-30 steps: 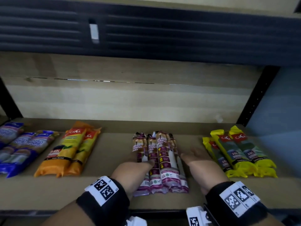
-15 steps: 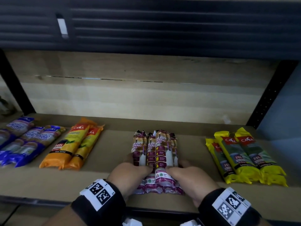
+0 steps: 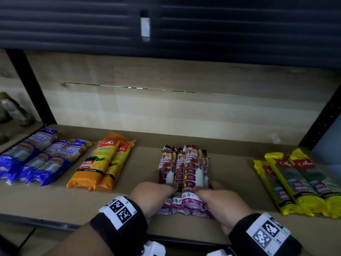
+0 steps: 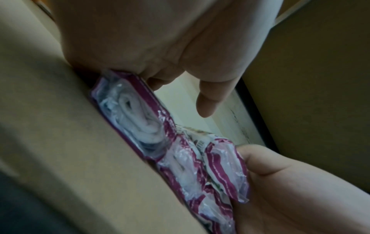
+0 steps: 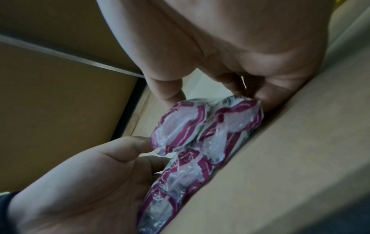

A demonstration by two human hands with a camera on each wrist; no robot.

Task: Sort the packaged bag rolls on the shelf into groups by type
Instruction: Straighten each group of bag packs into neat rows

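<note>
Several purple-and-white draw string bag rolls (image 3: 184,169) lie bunched side by side at the middle of the wooden shelf (image 3: 230,174). My left hand (image 3: 153,193) grips the bundle's left side with its thumb over the top. From the other side my right hand (image 3: 219,202) grips it the same way. In the left wrist view the roll ends (image 4: 140,123) sit under my left hand (image 4: 160,47), and the right hand (image 4: 290,182) presses in opposite. The right wrist view shows my right hand (image 5: 240,47) curled on the roll ends (image 5: 190,126).
Blue singlet-handle packs (image 3: 42,157) lie at the far left, with two orange packs (image 3: 103,163) beside them. Three yellow packs (image 3: 299,182) lie at the right end. Black uprights (image 3: 321,115) frame the bay, and a dark slatted panel (image 3: 184,24) hangs overhead.
My right hand came in from the right and closed on the purple bundle, its thumb now on top. The left hand stayed on the bundle's left side.
</note>
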